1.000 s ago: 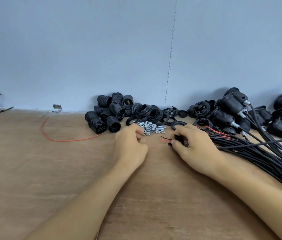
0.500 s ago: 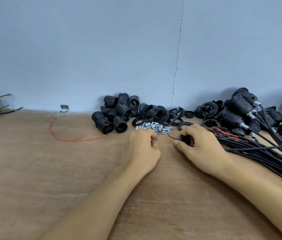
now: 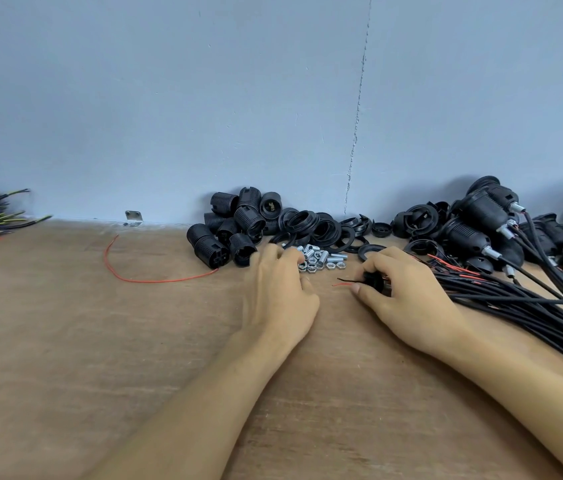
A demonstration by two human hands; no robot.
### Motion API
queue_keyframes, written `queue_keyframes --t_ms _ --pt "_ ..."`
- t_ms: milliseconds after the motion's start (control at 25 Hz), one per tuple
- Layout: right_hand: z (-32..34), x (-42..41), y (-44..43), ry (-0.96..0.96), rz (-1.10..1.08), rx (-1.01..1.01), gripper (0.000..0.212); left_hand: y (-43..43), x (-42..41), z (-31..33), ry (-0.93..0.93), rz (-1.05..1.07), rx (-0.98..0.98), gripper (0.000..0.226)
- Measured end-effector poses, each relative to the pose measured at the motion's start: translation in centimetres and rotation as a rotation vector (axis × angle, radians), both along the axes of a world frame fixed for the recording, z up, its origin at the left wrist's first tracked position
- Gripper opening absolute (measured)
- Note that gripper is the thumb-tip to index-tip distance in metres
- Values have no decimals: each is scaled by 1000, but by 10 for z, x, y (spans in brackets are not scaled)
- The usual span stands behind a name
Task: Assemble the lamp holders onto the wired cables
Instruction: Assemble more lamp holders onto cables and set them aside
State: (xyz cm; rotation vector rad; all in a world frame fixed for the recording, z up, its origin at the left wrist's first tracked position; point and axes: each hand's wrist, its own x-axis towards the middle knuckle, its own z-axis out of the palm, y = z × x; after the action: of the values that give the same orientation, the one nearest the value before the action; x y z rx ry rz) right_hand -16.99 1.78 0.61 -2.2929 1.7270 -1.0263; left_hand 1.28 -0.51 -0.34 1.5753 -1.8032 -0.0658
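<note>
blue wall (image 3: 169,98), wood tbl (image 3: 65,341), metal bracket (image 3: 133,217)

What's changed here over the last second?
The left hand pulled back slightly from the nuts, then reached to them again; whether it holds one is hidden. The right hand kept its grip on the black part with wire ends sticking out. The lamp holders and cables stayed put.
</note>
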Motion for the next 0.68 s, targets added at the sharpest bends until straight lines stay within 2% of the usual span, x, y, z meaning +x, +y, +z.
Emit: queue_keyframes --t_ms 120,280,440,520,680 --pt "0 0 1 -3 0 -2 14 -1 3 3 -143 135 -82 44" --pt "-2 -1 3 -1 11 -3 8 -10 11 4 -212 192 179 53" --pt "-1 0 5 -2 21 -2 8 -14 17 3 -238 184 192 56" --pt "-2 0 5 -6 24 -3 8 -14 18 4 -235 165 120 49" --pt "-2 -1 6 -3 24 -5 9 -10 20 8 -127 110 1 23"
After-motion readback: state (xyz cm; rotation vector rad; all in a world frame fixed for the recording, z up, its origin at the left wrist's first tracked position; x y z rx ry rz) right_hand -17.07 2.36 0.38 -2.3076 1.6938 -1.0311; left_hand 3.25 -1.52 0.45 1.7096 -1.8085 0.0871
